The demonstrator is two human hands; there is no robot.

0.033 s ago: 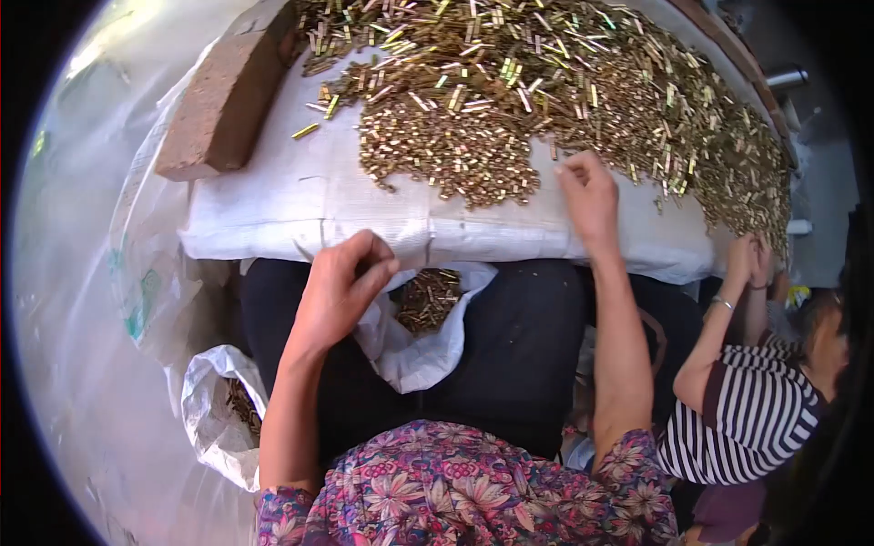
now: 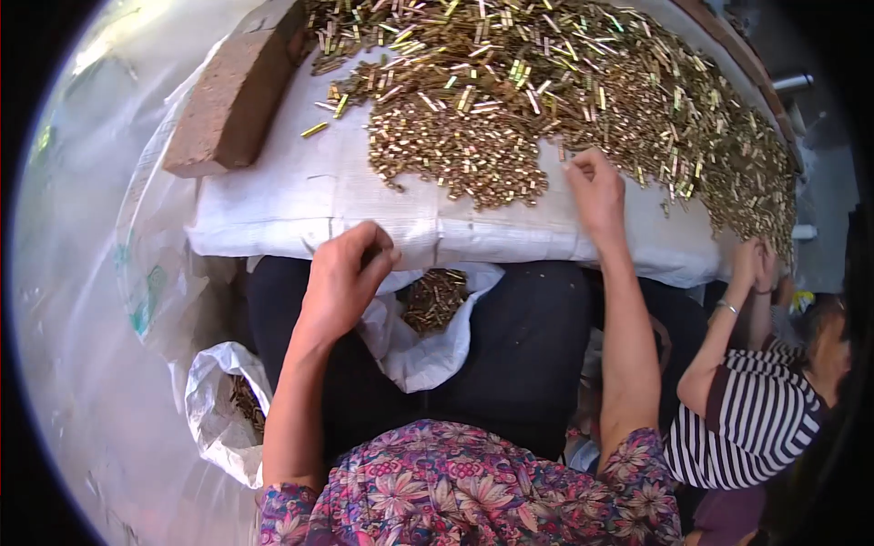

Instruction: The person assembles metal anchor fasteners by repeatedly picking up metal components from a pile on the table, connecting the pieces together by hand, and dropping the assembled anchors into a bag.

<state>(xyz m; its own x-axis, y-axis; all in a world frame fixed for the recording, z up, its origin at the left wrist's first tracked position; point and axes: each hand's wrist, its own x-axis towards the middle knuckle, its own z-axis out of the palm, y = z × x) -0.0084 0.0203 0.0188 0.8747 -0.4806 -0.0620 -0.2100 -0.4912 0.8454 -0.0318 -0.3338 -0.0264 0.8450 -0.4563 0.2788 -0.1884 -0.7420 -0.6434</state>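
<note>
A heap of small shiny brass-coloured metal pieces, short bits and longer strips, covers the far part of a white cloth-covered work surface. My right hand is above the cloth at the heap's near edge, thumb and fingertips drawn together. Just beyond those fingertips shows a small strip; whether they touch it is unclear. At the front edge, my left hand is curled, thumb toward the forefinger, and what it may hold is hidden. Below it, a white bag of similar pieces sits open between my legs.
A reddish-brown brick lies at the far left of the surface. Another open white bag of pieces stands low at left. To the right, a person in a striped shirt has both hands at the heap's edge.
The whole view has shifted slightly to the right. Both my hands keep nearly the same pose, with the right fingertips a touch closer to the small strip.
</note>
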